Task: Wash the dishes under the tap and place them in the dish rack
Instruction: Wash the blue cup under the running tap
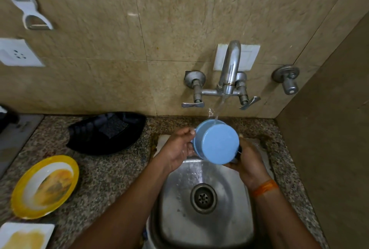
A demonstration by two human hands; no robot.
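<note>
A light blue mug (pixel 217 142) is tilted on its side over the steel sink (pixel 235 214), its base facing me and its mouth toward the wall. Water runs from the chrome tap (pixel 229 69) onto the mug's upper edge. My left hand (pixel 179 148) grips the mug at its handle on the left side. My right hand (pixel 247 158) curls round the mug's right side, with something dark pressed between its fingers and the mug. A black dish rack (pixel 107 131) lies on the counter left of the sink.
A dirty yellow-rimmed plate (pixel 46 186) and a dirty white square plate (pixel 26 235) sit on the granite counter at left. A second wall valve (pixel 287 79) is right of the tap. A brown wall closes the right side. A socket (pixel 18 53) and grater (pixel 26 3) hang upper left.
</note>
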